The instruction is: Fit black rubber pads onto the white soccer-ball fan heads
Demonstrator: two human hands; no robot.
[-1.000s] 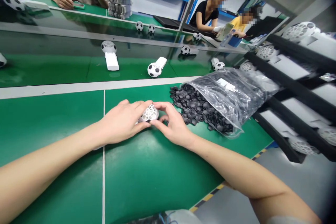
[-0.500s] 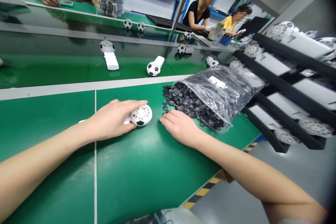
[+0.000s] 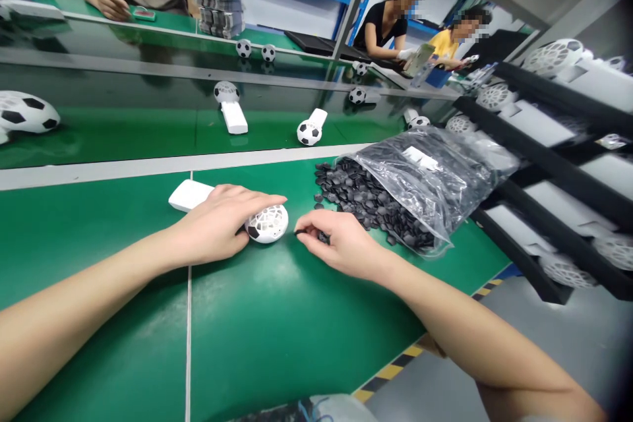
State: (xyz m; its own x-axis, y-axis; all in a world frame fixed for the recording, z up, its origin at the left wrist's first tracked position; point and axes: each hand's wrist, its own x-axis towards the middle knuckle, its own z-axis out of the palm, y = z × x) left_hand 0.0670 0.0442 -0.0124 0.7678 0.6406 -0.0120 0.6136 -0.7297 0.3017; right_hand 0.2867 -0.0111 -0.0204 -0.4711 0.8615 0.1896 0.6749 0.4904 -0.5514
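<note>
Small black piece (image 3: 299, 231); in right hand (image 3: 343, 242)

Workers (image 3: 384, 26) at green benches (image 3: 277, 330) show a workshop.

The room is bright, with a white, even light which seems to come from above. The table (image 3: 297, 336) carries a pale sheen near its middle, and a soft shadow lies below the left hand (image 3: 212, 225). Small glare sits on the bag (image 3: 440, 161), while the glossy belt (image 3: 163, 142) shows dark reflections. At the right, the rack (image 3: 539, 159) is stretched and soft, and the corners there fall into black
</note>
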